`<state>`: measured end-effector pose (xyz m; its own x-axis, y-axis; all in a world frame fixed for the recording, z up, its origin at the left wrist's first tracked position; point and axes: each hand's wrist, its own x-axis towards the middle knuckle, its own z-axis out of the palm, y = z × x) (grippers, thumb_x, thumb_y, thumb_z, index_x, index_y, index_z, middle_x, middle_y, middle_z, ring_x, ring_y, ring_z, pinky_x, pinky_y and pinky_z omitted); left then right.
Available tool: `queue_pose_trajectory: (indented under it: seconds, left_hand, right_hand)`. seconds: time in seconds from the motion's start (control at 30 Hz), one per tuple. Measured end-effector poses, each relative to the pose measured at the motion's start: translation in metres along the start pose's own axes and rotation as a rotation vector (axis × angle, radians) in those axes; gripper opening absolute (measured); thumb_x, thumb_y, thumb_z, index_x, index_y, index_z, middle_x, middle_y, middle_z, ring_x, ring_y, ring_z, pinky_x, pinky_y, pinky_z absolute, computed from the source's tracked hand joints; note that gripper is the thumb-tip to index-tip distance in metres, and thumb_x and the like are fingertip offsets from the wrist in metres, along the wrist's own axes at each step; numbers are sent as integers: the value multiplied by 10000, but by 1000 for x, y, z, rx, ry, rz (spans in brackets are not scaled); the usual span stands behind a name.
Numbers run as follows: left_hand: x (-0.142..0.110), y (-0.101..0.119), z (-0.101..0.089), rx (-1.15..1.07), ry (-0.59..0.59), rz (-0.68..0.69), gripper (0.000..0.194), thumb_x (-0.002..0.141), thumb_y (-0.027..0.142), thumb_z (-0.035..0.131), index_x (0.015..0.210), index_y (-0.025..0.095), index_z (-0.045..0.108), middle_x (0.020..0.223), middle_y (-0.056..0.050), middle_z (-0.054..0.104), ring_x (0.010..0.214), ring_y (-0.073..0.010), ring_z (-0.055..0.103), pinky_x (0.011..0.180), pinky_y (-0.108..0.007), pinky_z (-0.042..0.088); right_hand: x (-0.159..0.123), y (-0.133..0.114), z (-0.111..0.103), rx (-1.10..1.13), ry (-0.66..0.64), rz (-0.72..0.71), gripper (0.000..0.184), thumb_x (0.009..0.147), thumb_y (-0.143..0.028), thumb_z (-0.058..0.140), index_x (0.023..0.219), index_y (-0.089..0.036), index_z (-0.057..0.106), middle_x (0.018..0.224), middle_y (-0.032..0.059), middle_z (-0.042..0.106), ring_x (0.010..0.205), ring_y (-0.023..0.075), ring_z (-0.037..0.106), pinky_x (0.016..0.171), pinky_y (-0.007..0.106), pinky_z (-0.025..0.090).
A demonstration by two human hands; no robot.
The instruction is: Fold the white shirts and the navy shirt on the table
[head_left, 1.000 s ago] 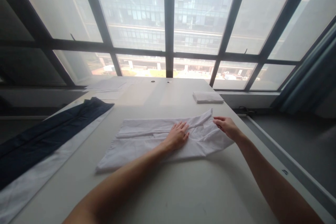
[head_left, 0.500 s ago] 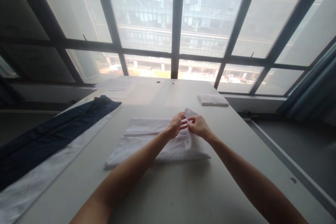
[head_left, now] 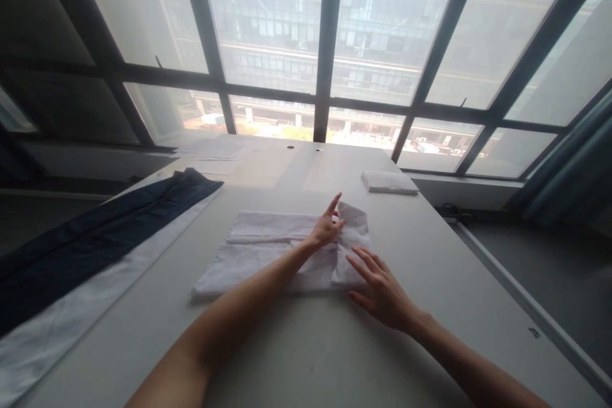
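A white garment lies partly folded in the middle of the pale table, its right end turned back over itself. My left hand rests on the folded flap near the far edge, thumb and fingers pinching the cloth, index finger raised. My right hand hovers at the near right corner of the garment, fingers spread and holding nothing, fingertips close to the cloth.
A small folded white cloth sits at the far right of the table. A long dark blue cloth lies over a white strip along the left side. Large windows stand behind the table. The table's right edge drops to a grey floor.
My right hand carried the garment's right end over to the left and laid it down, then let go and drew back toward me. My left hand moved slightly up the fold.
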<state>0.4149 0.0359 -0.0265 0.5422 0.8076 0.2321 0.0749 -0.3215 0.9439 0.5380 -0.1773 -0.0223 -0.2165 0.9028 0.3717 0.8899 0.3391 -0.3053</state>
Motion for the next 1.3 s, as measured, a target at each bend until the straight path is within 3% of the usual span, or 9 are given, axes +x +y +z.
queue_pose_trajectory:
  seconds: [0.13, 0.4, 0.53, 0.7, 0.8, 0.93, 1.1, 1.2, 1.3]
  left_hand:
    - [0, 7, 0, 274, -6, 130, 485, 869, 86, 549, 1323, 212, 662, 1078, -50, 650, 729, -101, 617, 701, -210, 533]
    - [4, 15, -13, 575, 65, 55, 381, 947, 174, 506, 1281, 161, 689, 1141, -101, 716, 990, -186, 673, 949, -279, 492]
    - [-4, 7, -23, 707, 12, -4, 306, 946, 202, 507, 1106, 193, 767, 1033, -96, 753, 1014, -221, 681, 935, -296, 486]
    - [-21, -1, -19, 842, 23, 1, 344, 933, 233, 540, 1221, 160, 714, 1171, -166, 686, 1156, -299, 601, 1024, -403, 429]
    - [-23, -4, -14, 846, 42, 25, 389, 944, 242, 533, 1295, 147, 672, 1203, -173, 653, 1179, -314, 571, 1032, -420, 421]
    - [-18, -9, -13, 792, 45, 70, 450, 957, 231, 529, 1397, 164, 596, 1180, -126, 638, 1055, -235, 622, 974, -325, 468]
    - [-12, -16, -17, 503, 59, 146, 491, 907, 184, 581, 1396, 147, 593, 1028, -65, 610, 784, -149, 609, 811, -266, 530]
    - [-12, -21, -19, 356, 81, 176, 507, 879, 166, 596, 1385, 142, 603, 1020, -59, 604, 754, -132, 591, 776, -269, 541]
    - [-12, -22, -20, 233, 83, 159, 502, 875, 176, 602, 1376, 151, 612, 1079, -78, 620, 852, -150, 621, 752, -257, 555]
  right_hand:
    - [0, 2, 15, -73, -23, -24, 629, 890, -122, 560, 1505, -220, 471, 1599, 106, 395, 1485, 313, 328, 1205, 556, 316]
    - [11, -16, 1, -89, -12, -52, 531, 962, -102, 428, 1483, -180, 496, 1589, 104, 408, 1500, 264, 311, 1221, 517, 309]
    - [13, -25, 17, -107, -67, -88, 531, 960, -91, 420, 1478, -170, 504, 1583, 114, 416, 1499, 260, 311, 1229, 498, 294]
    - [8, -21, 25, 16, -138, -65, 538, 976, -210, 498, 1513, -200, 468, 1583, 112, 413, 1484, 275, 344, 1215, 512, 306]
    - [26, 4, 9, 225, 7, 13, 462, 995, -307, 494, 1446, -227, 555, 1494, 104, 540, 1403, 262, 472, 1165, 480, 389]
    - [86, 66, -6, 389, 329, 346, 367, 942, -301, 501, 1213, -170, 711, 1248, 153, 704, 1181, 278, 637, 1021, 454, 505]
    - [146, 122, 8, 484, 222, 415, 353, 878, -334, 532, 1062, -130, 753, 1058, 142, 763, 953, 254, 697, 878, 394, 541]
    - [152, 132, 18, 498, 121, 389, 390, 886, -391, 512, 1035, -129, 760, 938, 104, 776, 788, 224, 689, 716, 336, 538]
    - [151, 139, 19, 460, 53, 367, 411, 911, -419, 490, 1059, -140, 753, 978, 86, 774, 800, 208, 675, 709, 305, 508]
